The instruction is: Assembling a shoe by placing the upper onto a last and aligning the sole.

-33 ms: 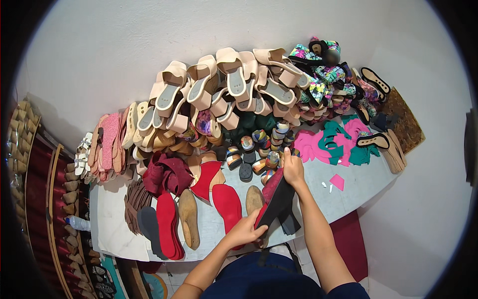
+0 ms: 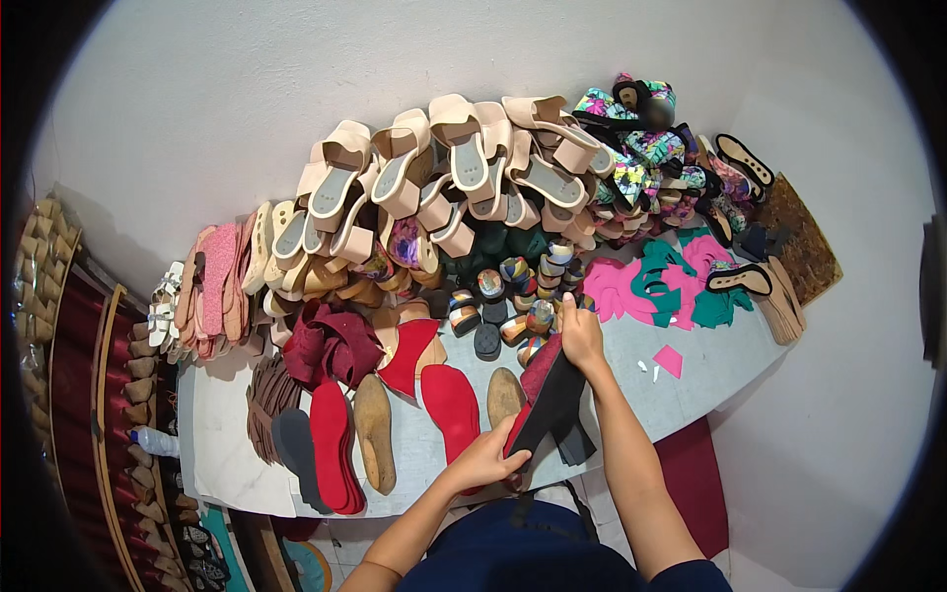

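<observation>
Both my hands hold a partly made red shoe with a black sole [image 2: 554, 398], tilted over the front of the table. My left hand [image 2: 487, 456] grips its lower end, thumb on the black sole. At its upper end, my right hand [image 2: 580, 337] is wrapped round it, with the thumb pointing up. Much of the red side is turned away from view. Beside it on the table lie a wooden shoe last [image 2: 504, 395] and a red insole [image 2: 451, 409]. Dark strips [image 2: 573, 441] lie partly behind the shoe.
Beige heeled sandals [image 2: 459, 148] pile against the wall, with patterned sandals [image 2: 651, 148] at right. Red insoles [image 2: 335, 449], another wooden last [image 2: 375, 434] and maroon material [image 2: 330, 345] are at left. Pink and green pieces [image 2: 661, 281] lie at right; racks of lasts [image 2: 141, 395] stand far left.
</observation>
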A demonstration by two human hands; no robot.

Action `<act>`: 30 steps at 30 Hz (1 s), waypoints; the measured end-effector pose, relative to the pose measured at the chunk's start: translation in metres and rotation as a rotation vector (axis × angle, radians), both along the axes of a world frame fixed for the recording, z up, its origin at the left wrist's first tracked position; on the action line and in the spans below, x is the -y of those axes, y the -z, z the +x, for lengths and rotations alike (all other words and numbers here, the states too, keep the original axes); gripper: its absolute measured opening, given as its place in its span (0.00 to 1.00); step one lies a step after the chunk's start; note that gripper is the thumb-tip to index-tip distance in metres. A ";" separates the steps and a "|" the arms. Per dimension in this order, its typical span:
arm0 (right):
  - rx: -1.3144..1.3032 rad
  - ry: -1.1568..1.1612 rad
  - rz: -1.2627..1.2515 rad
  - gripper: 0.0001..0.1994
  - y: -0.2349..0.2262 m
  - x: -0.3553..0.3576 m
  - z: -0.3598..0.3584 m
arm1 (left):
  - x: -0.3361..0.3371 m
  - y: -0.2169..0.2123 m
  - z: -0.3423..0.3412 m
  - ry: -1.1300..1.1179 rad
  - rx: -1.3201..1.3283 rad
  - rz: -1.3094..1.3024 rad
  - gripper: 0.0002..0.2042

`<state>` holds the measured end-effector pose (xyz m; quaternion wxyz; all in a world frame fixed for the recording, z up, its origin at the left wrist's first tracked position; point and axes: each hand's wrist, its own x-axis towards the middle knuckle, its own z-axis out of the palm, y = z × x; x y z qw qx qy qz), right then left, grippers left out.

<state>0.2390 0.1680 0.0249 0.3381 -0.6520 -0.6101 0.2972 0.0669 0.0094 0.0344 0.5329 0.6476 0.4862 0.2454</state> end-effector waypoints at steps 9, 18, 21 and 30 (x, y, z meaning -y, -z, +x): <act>0.043 0.008 0.037 0.32 0.008 -0.006 -0.012 | 0.001 0.016 -0.009 0.092 0.157 -0.070 0.31; -0.034 0.012 0.271 0.28 -0.008 0.001 -0.013 | -0.003 0.020 -0.001 0.051 0.292 -0.025 0.31; -0.005 -0.150 0.641 0.21 -0.016 0.002 -0.010 | -0.003 0.010 0.001 0.029 0.501 -0.152 0.31; 0.280 -0.831 0.581 0.17 -0.013 0.004 -0.007 | -0.003 0.018 -0.005 0.049 0.422 -0.153 0.30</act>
